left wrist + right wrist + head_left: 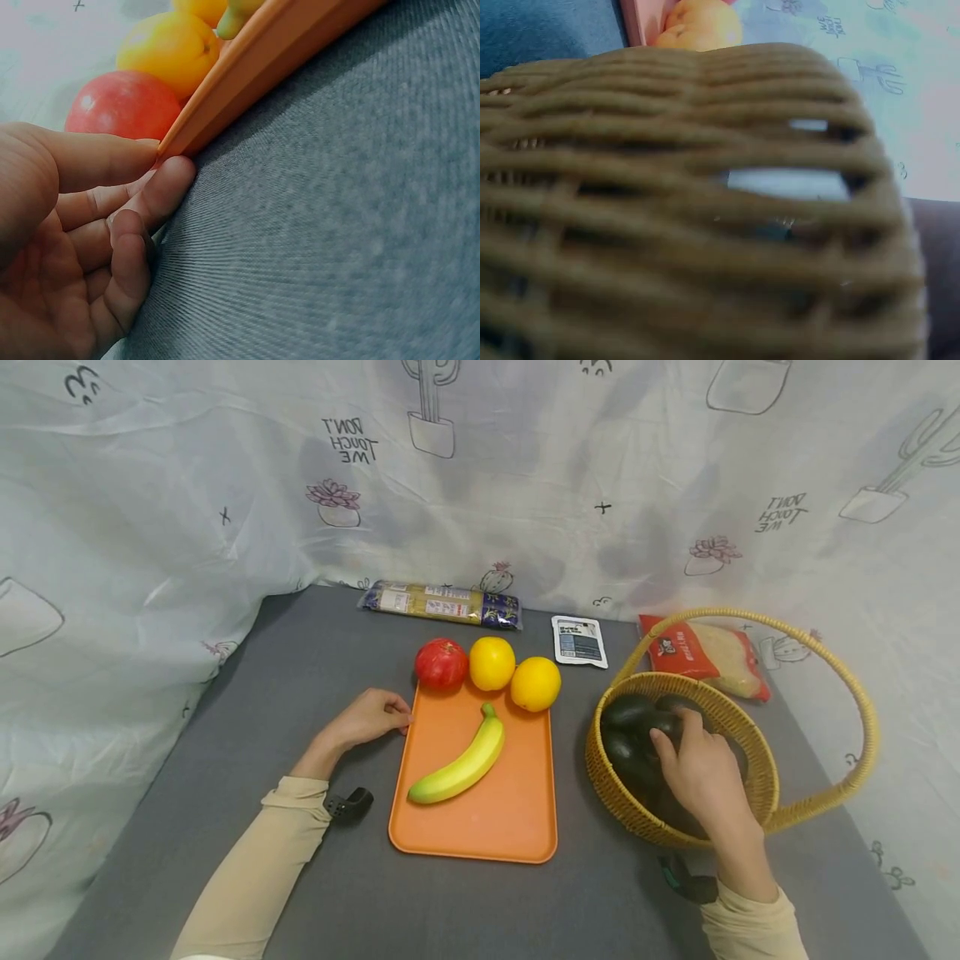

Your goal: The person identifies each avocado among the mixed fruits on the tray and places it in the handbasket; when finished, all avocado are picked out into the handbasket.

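My left hand [372,717] is at the left edge of an orange tray [480,831]. In the left wrist view its thumb and index finger pinch the tray's rim [217,97]. A yellow banana [467,768] lies slantwise on the tray. A red pomegranate [442,664] and two yellow-orange oranges [492,663] sit along the tray's far edge. My right hand [705,768] reaches into a wicker basket [611,789] holding several dark avocados [627,758]. Its thumb and fingers grip one avocado [662,723]; some fingertips are hidden. Basket weave [690,210] blocks the right wrist view.
At the back lie a pack of noodles [442,603], a small white packet [579,642] and a red-and-clear bag [712,658] behind the basket. The basket's tall handle [862,718] arches out to the right. A patterned white curtain [480,485] borders the grey table [300,877].
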A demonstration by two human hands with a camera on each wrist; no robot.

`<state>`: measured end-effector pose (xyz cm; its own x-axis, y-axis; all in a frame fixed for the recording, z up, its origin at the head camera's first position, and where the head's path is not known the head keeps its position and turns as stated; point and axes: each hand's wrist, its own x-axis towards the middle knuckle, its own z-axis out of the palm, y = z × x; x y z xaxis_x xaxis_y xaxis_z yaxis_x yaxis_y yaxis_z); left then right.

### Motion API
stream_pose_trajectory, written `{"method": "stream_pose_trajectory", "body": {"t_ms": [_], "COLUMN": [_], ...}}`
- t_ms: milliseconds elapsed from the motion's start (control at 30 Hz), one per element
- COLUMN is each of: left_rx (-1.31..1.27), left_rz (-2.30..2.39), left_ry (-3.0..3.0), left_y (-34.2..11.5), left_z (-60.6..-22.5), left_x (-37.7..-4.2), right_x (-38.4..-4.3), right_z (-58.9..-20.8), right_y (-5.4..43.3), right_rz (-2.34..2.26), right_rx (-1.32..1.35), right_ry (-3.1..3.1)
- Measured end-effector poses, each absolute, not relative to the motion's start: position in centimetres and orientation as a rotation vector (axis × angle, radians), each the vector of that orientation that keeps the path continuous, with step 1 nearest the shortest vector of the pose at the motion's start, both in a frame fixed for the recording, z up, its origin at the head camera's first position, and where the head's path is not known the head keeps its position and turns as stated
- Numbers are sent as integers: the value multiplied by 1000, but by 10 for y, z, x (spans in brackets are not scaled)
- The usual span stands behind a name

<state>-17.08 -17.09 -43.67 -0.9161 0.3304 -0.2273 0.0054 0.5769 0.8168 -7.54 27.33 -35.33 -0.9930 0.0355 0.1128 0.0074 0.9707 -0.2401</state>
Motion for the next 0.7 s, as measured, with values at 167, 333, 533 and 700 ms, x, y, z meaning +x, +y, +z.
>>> {"method": "stream_pose_trajectory", "body": {"t_ms": [167, 333, 533, 700], "left_rx": [268, 264, 267, 261], "left_rz": [1271, 1279, 1275, 1280], "left_ry": [2459, 2450, 2450, 2452], "left_y": [-172, -172, -171, -170], "left_z": [-440, -440, -437, -435], "left_x": [-172, -171, -170, -169], "right_x": [-72, -73, -70, -64], "right_z": [-351, -348, -351, -344], "right_y": [276, 271, 271, 270], "right_rz": [370, 341, 372, 373], "right_rx": [-82, -78, -74, -111], "right_ry": [-3036, -3040, -3045, -3023]}}
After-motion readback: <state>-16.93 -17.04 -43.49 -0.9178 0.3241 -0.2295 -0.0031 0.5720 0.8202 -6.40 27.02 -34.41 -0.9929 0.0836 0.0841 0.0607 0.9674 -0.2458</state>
